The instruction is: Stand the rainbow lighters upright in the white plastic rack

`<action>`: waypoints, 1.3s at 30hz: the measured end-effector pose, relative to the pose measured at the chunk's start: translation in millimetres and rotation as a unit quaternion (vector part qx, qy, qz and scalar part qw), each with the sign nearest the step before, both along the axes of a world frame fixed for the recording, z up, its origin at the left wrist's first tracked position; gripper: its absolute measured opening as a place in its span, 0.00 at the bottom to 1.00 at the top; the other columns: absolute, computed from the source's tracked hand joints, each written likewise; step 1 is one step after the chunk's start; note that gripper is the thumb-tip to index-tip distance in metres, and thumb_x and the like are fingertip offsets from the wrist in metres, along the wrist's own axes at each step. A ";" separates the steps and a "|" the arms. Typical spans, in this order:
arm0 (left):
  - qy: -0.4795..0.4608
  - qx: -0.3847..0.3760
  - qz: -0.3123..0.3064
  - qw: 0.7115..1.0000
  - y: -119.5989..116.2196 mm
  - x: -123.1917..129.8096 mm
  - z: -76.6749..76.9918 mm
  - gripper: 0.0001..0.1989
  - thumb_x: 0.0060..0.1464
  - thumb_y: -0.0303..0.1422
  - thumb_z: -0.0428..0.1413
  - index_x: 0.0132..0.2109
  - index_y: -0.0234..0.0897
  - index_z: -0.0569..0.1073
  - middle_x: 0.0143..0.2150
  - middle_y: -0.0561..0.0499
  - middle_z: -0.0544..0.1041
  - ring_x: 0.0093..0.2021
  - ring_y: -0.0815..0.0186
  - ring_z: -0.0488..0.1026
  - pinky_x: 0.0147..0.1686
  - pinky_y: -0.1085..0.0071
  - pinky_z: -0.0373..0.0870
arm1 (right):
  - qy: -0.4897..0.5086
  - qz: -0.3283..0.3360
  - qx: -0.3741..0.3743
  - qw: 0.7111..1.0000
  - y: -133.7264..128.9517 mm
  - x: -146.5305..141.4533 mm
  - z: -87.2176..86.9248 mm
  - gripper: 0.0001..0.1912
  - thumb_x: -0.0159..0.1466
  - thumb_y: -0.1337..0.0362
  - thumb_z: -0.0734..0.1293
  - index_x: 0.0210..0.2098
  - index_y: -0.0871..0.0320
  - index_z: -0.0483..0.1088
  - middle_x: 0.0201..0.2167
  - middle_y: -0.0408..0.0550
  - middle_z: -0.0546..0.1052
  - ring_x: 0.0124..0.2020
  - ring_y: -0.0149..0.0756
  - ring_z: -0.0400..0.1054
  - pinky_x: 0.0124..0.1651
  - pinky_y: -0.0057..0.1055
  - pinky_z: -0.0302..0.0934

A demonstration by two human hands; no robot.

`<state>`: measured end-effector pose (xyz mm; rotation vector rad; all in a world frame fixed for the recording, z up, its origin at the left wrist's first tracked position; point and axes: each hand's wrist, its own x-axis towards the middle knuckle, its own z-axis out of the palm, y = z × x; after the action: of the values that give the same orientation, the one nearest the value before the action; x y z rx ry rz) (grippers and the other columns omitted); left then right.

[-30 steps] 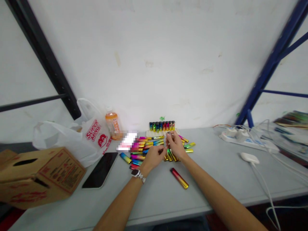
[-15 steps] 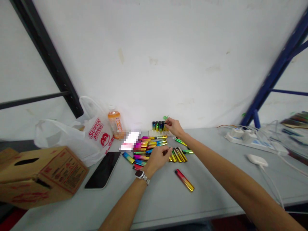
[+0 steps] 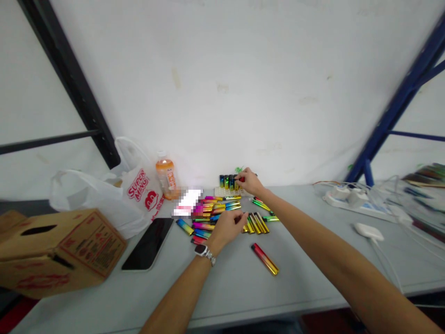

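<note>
Tube step: looks like setting or adjusting the upright tubes (image 3: 227, 182), lined up by the wall (image 3: 243, 102).
Next tube move: probably calls for light fingertips, neighbours undisturbed.
Right hand (image 3: 251, 181): at the line's right end; grip clenched or grasping a tube, can't tell.
Left hand (image 3: 226, 229): curled beside loose tubes (image 3: 232, 205); grip contents hidden, can't tell.
Tube axes: lined-up ones vertical, dark ends up; red-gold tube (image 3: 265, 260) flat on desk (image 3: 239, 292), slanting, dark end wallward-left.
</note>
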<state>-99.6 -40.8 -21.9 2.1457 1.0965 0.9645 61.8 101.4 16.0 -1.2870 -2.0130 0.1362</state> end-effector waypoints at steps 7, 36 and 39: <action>0.004 0.010 -0.005 1.000 1.3 -0.3 -1.7 0.24 0.64 0.46 0.46 0.25 0.35 0.69 0.20 0.53 0.71 0.23 0.70 0.64 0.25 0.73 0.55 | -0.049 -0.017 -0.037 0.998 -15.0 -1.8 -3.6 0.21 0.63 0.64 0.66 0.55 0.57 0.73 0.45 0.54 0.67 0.45 0.40 0.66 0.56 0.36 0.58; 0.007 0.015 0.014 1.000 3.3 1.1 3.1 0.23 0.63 0.44 0.48 0.25 0.34 0.72 0.20 0.54 0.71 0.23 0.70 0.66 0.25 0.73 0.58 | -0.053 -0.027 -0.108 0.992 -85.4 15.3 -15.8 0.13 0.71 0.58 0.56 0.46 0.60 0.65 0.40 0.58 0.78 0.43 0.42 0.71 0.47 0.36 0.59; 0.006 0.018 0.014 1.000 2.8 0.7 3.4 0.22 0.62 0.43 0.48 0.25 0.34 0.72 0.20 0.54 0.70 0.22 0.70 0.65 0.25 0.74 0.56 | 0.249 0.078 -0.139 0.955 -95.9 -1.9 -11.5 0.13 0.68 0.52 0.61 0.39 0.56 0.62 0.25 0.42 0.72 0.27 0.33 0.66 0.35 0.29 0.59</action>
<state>-98.9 -38.0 -18.5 2.1722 1.1266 0.9924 59.8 5.5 4.4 -1.1153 -1.6879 0.7660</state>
